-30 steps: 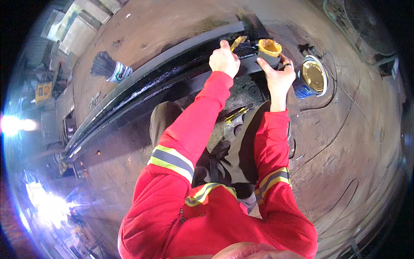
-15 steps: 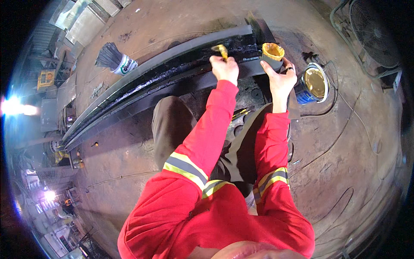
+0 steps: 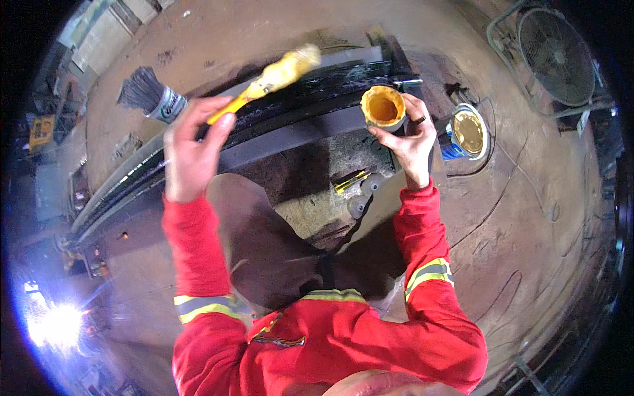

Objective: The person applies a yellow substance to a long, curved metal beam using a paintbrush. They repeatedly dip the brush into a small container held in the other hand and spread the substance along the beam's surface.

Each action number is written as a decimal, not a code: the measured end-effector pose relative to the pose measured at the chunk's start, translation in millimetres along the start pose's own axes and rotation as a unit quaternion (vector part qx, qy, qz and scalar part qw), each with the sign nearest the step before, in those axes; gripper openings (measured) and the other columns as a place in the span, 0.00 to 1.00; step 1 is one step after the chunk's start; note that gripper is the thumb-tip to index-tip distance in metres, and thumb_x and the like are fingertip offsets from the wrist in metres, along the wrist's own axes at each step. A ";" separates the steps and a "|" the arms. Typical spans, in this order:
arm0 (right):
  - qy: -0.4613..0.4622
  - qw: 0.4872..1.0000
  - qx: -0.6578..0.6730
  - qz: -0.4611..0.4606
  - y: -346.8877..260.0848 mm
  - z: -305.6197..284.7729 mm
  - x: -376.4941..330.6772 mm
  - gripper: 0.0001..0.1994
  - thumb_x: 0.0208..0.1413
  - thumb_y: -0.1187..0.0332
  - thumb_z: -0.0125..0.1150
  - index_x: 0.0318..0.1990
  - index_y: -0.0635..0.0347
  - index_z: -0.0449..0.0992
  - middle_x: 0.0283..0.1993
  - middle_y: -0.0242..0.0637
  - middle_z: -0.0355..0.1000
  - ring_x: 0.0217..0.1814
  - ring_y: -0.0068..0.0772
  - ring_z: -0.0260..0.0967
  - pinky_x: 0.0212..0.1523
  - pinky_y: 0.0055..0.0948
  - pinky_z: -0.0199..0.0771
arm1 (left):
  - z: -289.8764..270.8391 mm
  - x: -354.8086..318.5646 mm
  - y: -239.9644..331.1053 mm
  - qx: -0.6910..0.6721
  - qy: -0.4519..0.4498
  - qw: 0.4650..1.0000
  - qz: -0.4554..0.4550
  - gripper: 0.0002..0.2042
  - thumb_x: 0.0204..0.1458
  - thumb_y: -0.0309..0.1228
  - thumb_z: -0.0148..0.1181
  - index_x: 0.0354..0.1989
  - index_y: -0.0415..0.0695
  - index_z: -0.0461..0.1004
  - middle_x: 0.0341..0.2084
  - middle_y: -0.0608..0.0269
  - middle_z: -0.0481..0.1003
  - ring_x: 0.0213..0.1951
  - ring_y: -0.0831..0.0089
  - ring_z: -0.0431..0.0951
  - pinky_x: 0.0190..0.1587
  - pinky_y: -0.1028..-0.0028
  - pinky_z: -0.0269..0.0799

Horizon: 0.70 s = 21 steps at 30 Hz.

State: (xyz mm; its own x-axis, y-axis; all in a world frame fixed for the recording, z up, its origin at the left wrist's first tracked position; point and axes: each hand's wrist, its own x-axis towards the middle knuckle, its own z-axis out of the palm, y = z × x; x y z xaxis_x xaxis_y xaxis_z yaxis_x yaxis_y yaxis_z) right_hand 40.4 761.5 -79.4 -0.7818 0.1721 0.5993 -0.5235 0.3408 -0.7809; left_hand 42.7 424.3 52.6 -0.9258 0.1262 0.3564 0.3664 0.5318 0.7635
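Observation:
My left hand (image 3: 195, 145) is closed round the yellow handle of a paintbrush (image 3: 277, 74), raised at the left. Its bristle end points up and to the right, thick with yellow paint and slightly blurred. In my right hand (image 3: 413, 142) is a small cup (image 3: 383, 107), fingers wrapped round its side. Yellow paint coats its rim and inside; its mouth faces up toward me. Beyond both hands, a long dark metal beam (image 3: 284, 140) runs from the lower left to the upper right. The brush is held apart from the cup.
To my right stands an open paint can (image 3: 469, 132), and farther off a large fan (image 3: 555, 56). A white bucket of dark rods (image 3: 144, 89) is beyond the beam. Yellow-and-black tools (image 3: 352, 181) lie between my knees beside grey discs (image 3: 371, 185). A bright light (image 3: 59, 323) glares at left.
My left hand has swung left with the paintbrush, away from over the beam. My right hand and the cup have shifted a little left and nearer, and the view has moved too.

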 end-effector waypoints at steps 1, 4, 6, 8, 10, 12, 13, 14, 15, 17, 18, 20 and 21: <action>-0.019 1.000 0.005 -0.006 -5.2 11.2 4.4 0.30 0.29 0.67 0.83 0.46 0.64 0.80 0.49 0.39 0.74 0.52 0.35 0.73 0.57 0.35 0.71 | -31.3 16.7 12.9 0.053 -0.050 0.991 0.112 0.07 0.55 0.23 0.63 0.42 0.37 0.78 0.29 0.64 0.78 0.31 0.79 0.77 0.36 0.77 0.72; -0.102 0.993 -0.021 -0.052 -31.2 50.6 28.9 0.31 0.27 0.68 0.82 0.46 0.64 0.80 0.50 0.42 0.75 0.50 0.38 0.74 0.54 0.35 0.74 | -83.1 50.4 33.1 0.105 -0.193 0.946 0.240 0.09 0.50 0.22 0.65 0.41 0.38 0.79 0.31 0.59 0.78 0.31 0.69 0.78 0.33 0.73 0.72; -0.114 0.991 -0.024 -0.067 -43.1 78.1 47.3 0.31 0.27 0.69 0.82 0.47 0.64 0.80 0.50 0.42 0.75 0.50 0.38 0.74 0.53 0.35 0.74 | -97.4 81.8 33.4 0.164 -0.243 0.911 0.289 0.10 0.47 0.22 0.66 0.39 0.39 0.79 0.29 0.59 0.75 0.27 0.63 0.75 0.29 0.68 0.70; -0.119 0.991 0.001 -0.060 -69.9 108.5 64.0 0.32 0.27 0.66 0.82 0.48 0.64 0.80 0.50 0.43 0.75 0.50 0.40 0.74 0.53 0.37 0.74 | -113.1 107.8 42.5 0.203 -0.266 0.891 0.305 0.10 0.43 0.24 0.66 0.36 0.40 0.78 0.22 0.58 0.68 0.24 0.60 0.72 0.27 0.64 0.69; -0.157 0.986 -0.022 -0.051 -103.2 128.8 85.0 0.33 0.28 0.64 0.81 0.48 0.64 0.79 0.50 0.44 0.75 0.51 0.42 0.74 0.54 0.39 0.73 | -133.2 127.1 52.7 0.242 -0.286 0.880 0.290 0.09 0.42 0.26 0.64 0.34 0.43 0.76 0.22 0.61 0.66 0.25 0.63 0.72 0.27 0.65 0.70; -0.185 0.981 -0.032 -0.045 -134.3 141.9 104.1 0.32 0.30 0.61 0.81 0.48 0.64 0.80 0.49 0.44 0.75 0.52 0.44 0.73 0.56 0.41 0.70 | -150.2 141.0 66.0 0.272 -0.292 0.872 0.282 0.07 0.41 0.28 0.63 0.30 0.45 0.73 0.22 0.65 0.64 0.26 0.66 0.72 0.28 0.66 0.71; -0.191 0.980 -0.028 -0.046 -151.3 147.7 117.5 0.32 0.30 0.60 0.81 0.48 0.64 0.80 0.49 0.42 0.75 0.51 0.43 0.73 0.55 0.41 0.70 | -158.9 148.9 72.9 0.280 -0.294 0.868 0.285 0.07 0.42 0.30 0.62 0.28 0.46 0.72 0.21 0.65 0.65 0.26 0.67 0.73 0.29 0.67 0.72; -0.205 0.978 -0.037 -0.025 -168.2 150.1 125.7 0.32 0.30 0.61 0.81 0.48 0.63 0.80 0.49 0.41 0.75 0.51 0.43 0.73 0.55 0.41 0.69 | -161.7 153.5 74.6 0.269 -0.303 0.868 0.287 0.06 0.43 0.30 0.62 0.28 0.46 0.71 0.21 0.64 0.66 0.26 0.66 0.73 0.28 0.66 0.72; -0.220 0.974 -0.045 -0.003 -184.9 152.2 133.6 0.32 0.30 0.61 0.81 0.48 0.63 0.80 0.49 0.41 0.75 0.51 0.42 0.73 0.54 0.40 0.69 | -165.0 159.6 76.3 0.258 -0.313 0.868 0.288 0.06 0.44 0.31 0.62 0.28 0.46 0.71 0.20 0.63 0.66 0.25 0.66 0.74 0.28 0.66 0.72; -0.236 0.969 -0.064 0.019 -214.6 159.1 151.3 0.32 0.29 0.63 0.82 0.49 0.61 0.80 0.49 0.40 0.75 0.51 0.42 0.72 0.54 0.39 0.68 | -179.6 176.3 79.2 0.222 -0.344 0.877 0.250 0.06 0.45 0.32 0.61 0.29 0.45 0.72 0.20 0.61 0.69 0.26 0.62 0.75 0.28 0.64 0.72; -0.252 0.964 -0.079 0.037 -230.5 160.1 159.4 0.33 0.29 0.64 0.82 0.49 0.61 0.80 0.49 0.40 0.75 0.51 0.42 0.72 0.54 0.39 0.68 | -187.7 185.4 80.9 0.204 -0.360 0.881 0.229 0.06 0.45 0.32 0.61 0.29 0.45 0.73 0.20 0.60 0.71 0.26 0.60 0.76 0.29 0.64 0.72; -0.260 0.959 -0.101 0.054 -252.3 160.3 171.9 0.33 0.28 0.65 0.81 0.49 0.61 0.80 0.49 0.40 0.74 0.51 0.43 0.72 0.53 0.38 0.69 | -204.8 201.4 77.2 0.135 -0.402 0.889 0.171 0.06 0.46 0.32 0.61 0.31 0.45 0.74 0.22 0.58 0.74 0.27 0.57 0.77 0.29 0.62 0.72; -0.263 0.957 -0.107 0.063 -259.7 161.0 176.1 0.33 0.28 0.65 0.81 0.49 0.61 0.80 0.48 0.40 0.74 0.51 0.43 0.72 0.53 0.38 0.69 | -214.4 208.1 72.7 0.101 -0.422 0.890 0.138 0.07 0.47 0.32 0.61 0.32 0.44 0.74 0.23 0.57 0.75 0.27 0.56 0.78 0.29 0.61 0.72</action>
State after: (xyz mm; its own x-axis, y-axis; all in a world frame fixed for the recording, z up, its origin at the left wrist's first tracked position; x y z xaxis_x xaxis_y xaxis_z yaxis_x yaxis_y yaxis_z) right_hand -15.9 554.5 200.5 -0.9261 -0.2449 0.2872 -0.3762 0.5387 -0.7538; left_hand -103.4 309.7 297.8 -0.5736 0.8151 -0.0815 0.6458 0.5112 0.5672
